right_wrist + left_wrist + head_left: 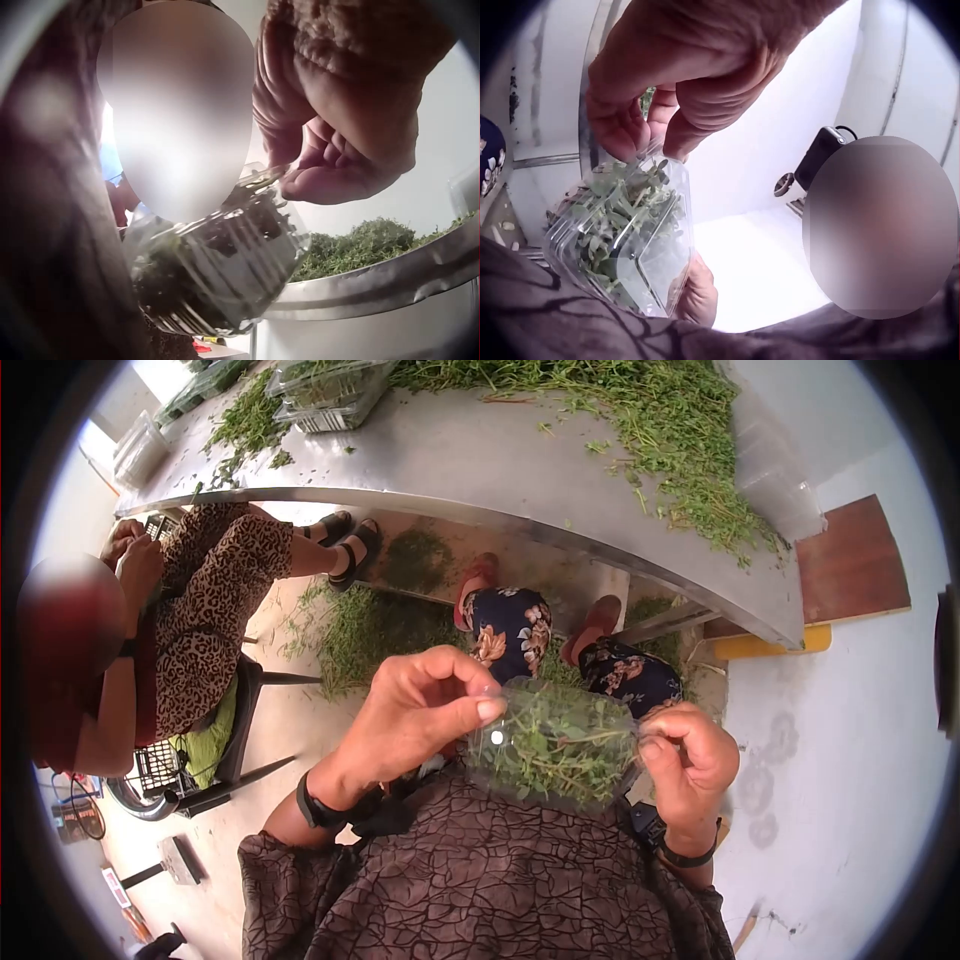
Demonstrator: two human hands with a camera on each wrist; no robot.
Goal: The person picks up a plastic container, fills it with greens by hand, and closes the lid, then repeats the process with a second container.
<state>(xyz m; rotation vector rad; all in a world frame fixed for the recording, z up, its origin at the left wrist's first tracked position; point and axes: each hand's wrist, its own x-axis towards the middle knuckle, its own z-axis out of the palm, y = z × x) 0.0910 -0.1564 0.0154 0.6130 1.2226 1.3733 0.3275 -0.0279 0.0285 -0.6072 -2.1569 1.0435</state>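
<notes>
Over the lap, both hands hold a clear plastic clamshell box [500, 765] filled with leafy green sprigs [570, 755]. My left hand [415, 705] pinches its left edge between thumb and fingers. On the opposite side, my right hand [692, 760] pinches the other edge. The left wrist view has the box [656, 274] tilted, its leaves pressed against the clear wall. Ribbed sides of the box [217, 270] face the right wrist view, below the pinching thumb and fingers of the right hand [352, 139].
Ahead stands a metal table [480, 450] bearing a heap of greens [660, 440] and stacked filled boxes [335, 405]. Empty clear boxes [785, 485] sit at its right end. Another person [215, 600] sits at left. Loose greens [375, 635] litter the floor beneath the table.
</notes>
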